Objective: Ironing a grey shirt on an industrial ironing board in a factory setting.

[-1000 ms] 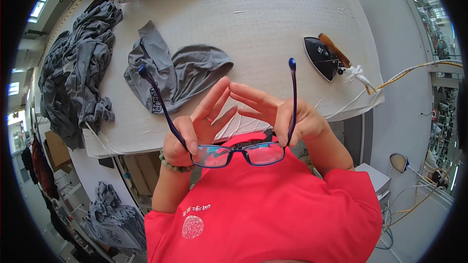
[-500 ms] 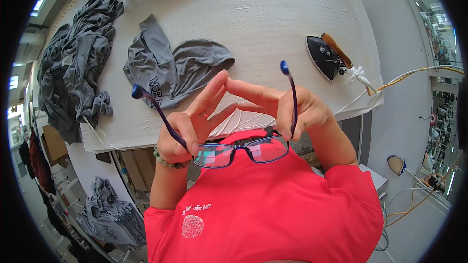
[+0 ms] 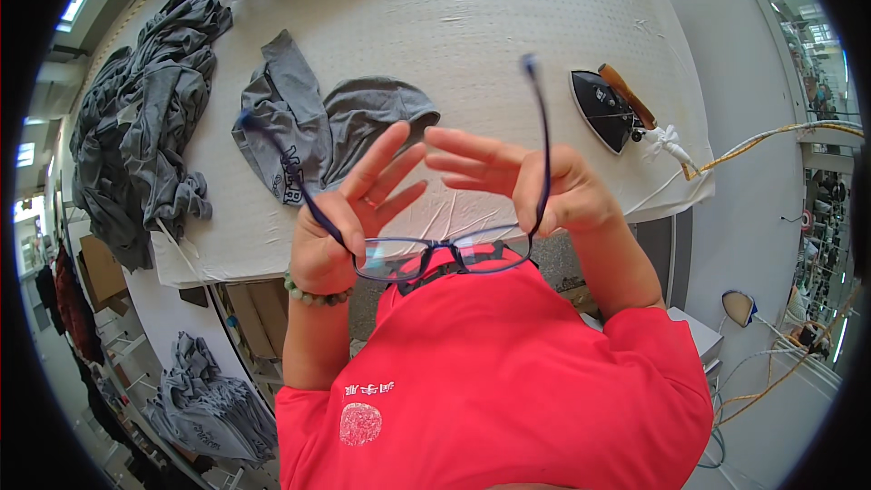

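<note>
At left on your white cloth-covered table lies a crumpled grey fabric heap; your bare left hand pinches the blue-framed, clear-lensed eyeglasses near one hinge, your bare right hand near the other; then a black, wooden-handled iron

White writing is on the red shirt, next to a round white mark. Past the shirt, some grey cloth has dark letters. Left of the shirt, a grey clothes pile has small, blurry letters.
</note>
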The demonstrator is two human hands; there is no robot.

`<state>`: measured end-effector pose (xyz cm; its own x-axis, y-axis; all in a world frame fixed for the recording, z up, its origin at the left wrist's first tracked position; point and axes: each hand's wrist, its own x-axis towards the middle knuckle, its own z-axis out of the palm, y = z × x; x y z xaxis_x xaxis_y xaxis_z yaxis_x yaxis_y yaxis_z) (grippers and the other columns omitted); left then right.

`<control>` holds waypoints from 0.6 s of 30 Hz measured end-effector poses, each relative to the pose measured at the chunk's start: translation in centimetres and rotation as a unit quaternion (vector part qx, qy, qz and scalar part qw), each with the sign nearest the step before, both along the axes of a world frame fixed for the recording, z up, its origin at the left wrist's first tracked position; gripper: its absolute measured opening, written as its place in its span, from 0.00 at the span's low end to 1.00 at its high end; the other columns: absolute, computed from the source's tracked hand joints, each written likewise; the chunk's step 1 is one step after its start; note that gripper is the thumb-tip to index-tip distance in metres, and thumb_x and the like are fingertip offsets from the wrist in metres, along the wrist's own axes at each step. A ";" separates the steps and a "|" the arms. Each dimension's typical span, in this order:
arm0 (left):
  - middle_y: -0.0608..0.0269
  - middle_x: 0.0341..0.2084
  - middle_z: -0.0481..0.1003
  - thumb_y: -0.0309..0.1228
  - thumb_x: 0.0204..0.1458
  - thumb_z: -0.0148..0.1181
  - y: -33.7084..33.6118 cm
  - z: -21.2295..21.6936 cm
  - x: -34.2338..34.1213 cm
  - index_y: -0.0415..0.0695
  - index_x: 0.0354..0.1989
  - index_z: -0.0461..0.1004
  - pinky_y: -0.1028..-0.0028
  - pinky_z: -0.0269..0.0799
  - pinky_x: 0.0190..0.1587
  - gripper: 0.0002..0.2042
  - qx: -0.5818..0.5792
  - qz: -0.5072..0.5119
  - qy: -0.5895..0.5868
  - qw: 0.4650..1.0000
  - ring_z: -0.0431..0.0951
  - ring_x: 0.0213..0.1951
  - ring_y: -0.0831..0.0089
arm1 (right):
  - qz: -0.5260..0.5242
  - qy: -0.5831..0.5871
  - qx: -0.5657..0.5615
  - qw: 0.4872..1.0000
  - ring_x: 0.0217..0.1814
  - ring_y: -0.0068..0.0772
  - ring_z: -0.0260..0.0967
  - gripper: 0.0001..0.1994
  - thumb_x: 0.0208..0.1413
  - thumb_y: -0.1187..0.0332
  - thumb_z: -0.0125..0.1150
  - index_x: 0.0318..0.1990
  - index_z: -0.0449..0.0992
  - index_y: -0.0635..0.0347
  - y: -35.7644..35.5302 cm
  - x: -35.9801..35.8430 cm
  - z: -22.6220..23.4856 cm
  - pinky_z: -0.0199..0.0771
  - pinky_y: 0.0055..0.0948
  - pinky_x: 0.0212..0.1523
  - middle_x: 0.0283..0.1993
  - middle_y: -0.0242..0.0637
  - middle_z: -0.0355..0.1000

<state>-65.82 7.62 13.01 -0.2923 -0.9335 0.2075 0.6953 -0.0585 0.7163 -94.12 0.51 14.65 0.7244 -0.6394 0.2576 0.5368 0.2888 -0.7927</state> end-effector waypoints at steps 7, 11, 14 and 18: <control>0.54 0.45 0.72 0.51 0.62 0.67 1.3 6.0 -1.2 0.48 0.40 0.79 0.54 0.76 0.56 0.18 -0.227 0.362 -0.273 0.862 0.76 0.48 0.57 | -0.260 0.116 -0.250 0.925 0.53 0.40 0.75 0.06 0.65 0.62 0.69 0.43 0.82 0.52 2.3 -1.2 5.5 0.74 0.41 0.58 0.51 0.43 0.72; 0.64 0.36 0.69 0.55 0.64 0.62 2.1 8.7 -2.1 0.53 0.44 0.77 0.63 0.75 0.46 0.18 -0.272 0.448 -0.232 0.819 0.72 0.43 0.66 | -0.380 0.061 -0.332 0.861 0.41 0.25 0.72 0.05 0.68 0.62 0.66 0.47 0.82 0.44 3.1 1.1 8.5 0.71 0.27 0.44 0.43 0.28 0.72; 0.63 0.42 0.73 0.56 0.66 0.58 2.7 9.8 -2.4 0.57 0.49 0.76 0.65 0.74 0.46 0.17 -0.323 0.404 -0.127 0.846 0.72 0.47 0.66 | -0.398 0.117 -0.287 0.863 0.41 0.19 0.72 0.04 0.66 0.60 0.68 0.46 0.84 0.38 5.1 0.7 11.4 0.70 0.26 0.42 0.44 0.21 0.72; 0.81 0.45 0.74 0.54 0.59 0.67 3.7 12.4 -0.7 0.65 0.44 0.84 0.70 0.61 0.51 0.12 -0.316 0.400 -0.112 0.853 0.69 0.50 0.72 | -0.382 0.051 -0.364 0.848 0.36 0.09 0.68 0.03 0.62 0.56 0.72 0.41 0.85 0.35 5.3 -2.1 12.3 0.69 0.20 0.37 0.41 0.11 0.74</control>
<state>-66.53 11.32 25.41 0.2871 -0.5756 0.7656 0.1728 0.8173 0.5497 -96.24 5.84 26.90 0.2124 -0.6306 0.7465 0.2641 -0.6984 -0.6652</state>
